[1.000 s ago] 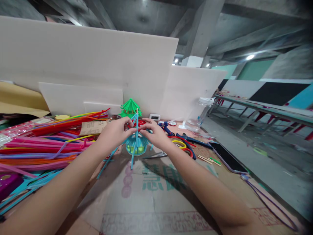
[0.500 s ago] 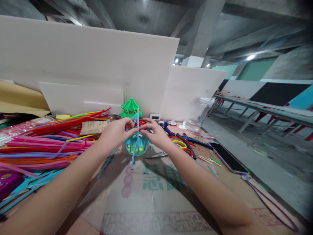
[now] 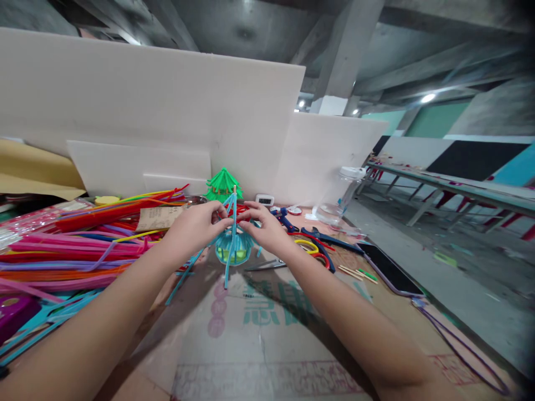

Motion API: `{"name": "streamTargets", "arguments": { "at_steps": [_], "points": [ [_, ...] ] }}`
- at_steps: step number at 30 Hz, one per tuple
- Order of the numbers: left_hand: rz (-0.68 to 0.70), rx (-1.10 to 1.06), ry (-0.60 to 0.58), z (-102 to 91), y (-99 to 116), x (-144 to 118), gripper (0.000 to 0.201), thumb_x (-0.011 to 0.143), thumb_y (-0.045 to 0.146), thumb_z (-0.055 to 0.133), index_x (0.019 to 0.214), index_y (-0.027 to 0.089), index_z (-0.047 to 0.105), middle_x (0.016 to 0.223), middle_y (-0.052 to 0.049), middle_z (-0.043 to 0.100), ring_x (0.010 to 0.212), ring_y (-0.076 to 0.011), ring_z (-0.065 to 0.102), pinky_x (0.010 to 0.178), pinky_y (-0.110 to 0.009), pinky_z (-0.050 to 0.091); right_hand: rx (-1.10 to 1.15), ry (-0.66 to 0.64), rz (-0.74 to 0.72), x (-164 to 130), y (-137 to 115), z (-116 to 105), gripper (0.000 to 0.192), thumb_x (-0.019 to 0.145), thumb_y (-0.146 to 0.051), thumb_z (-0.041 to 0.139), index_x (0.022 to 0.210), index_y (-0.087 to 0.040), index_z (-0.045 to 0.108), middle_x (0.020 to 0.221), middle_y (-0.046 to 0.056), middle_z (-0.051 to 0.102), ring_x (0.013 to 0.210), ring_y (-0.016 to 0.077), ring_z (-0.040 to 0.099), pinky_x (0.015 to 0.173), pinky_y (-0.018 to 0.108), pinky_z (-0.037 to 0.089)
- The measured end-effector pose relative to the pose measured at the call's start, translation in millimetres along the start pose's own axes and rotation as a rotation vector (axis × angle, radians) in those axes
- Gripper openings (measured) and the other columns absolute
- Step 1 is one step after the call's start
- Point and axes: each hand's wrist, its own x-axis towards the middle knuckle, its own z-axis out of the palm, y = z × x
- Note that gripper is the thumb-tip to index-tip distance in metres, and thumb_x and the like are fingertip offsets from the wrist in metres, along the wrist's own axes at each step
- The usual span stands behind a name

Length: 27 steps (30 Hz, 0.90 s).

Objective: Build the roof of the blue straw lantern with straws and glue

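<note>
A small blue pipe-cleaner model [image 3: 234, 248] with a yellow-green core stands on the cardboard sheet [image 3: 267, 340]. A thin wooden stick rises from its top, and loose blue pipe cleaners [image 3: 228, 267] hang down from it. My left hand [image 3: 196, 225] pinches the blue pipe cleaners at the stick from the left. From the right, my right hand [image 3: 265, 227] pinches the same spot. Both sets of fingertips meet just above the model.
A pile of coloured pipe cleaners [image 3: 71, 245] fills the left. A green pipe-cleaner pagoda [image 3: 223, 185] stands behind the model. Scissors [image 3: 315, 253], pliers [image 3: 286, 218], a phone [image 3: 388, 268] and a clear plastic jar [image 3: 340, 195] lie to the right. White foam boards [image 3: 167, 111] back the table.
Almost nothing differs; my fingertips shift slightly on the blue pipe cleaners at the stick.
</note>
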Motion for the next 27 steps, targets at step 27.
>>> {"name": "streamTargets", "arguments": {
  "at_steps": [27],
  "points": [
    [-0.070, -0.183, 0.169, -39.7, 7.5, 1.0, 0.035, 0.084, 0.051, 0.053, 0.085, 0.021, 0.071, 0.077, 0.000, 0.070, 0.066, -0.0159, 0.059, 0.055, -0.024, 0.040, 0.038, 0.167, -0.209, -17.0, -80.1, -74.7, 0.013, 0.088, -0.027, 0.057, 0.092, -0.021, 0.068, 0.092, 0.003, 0.072, 0.088, 0.0166, 0.067, 0.078, 0.031, 0.053]
  ]
}}
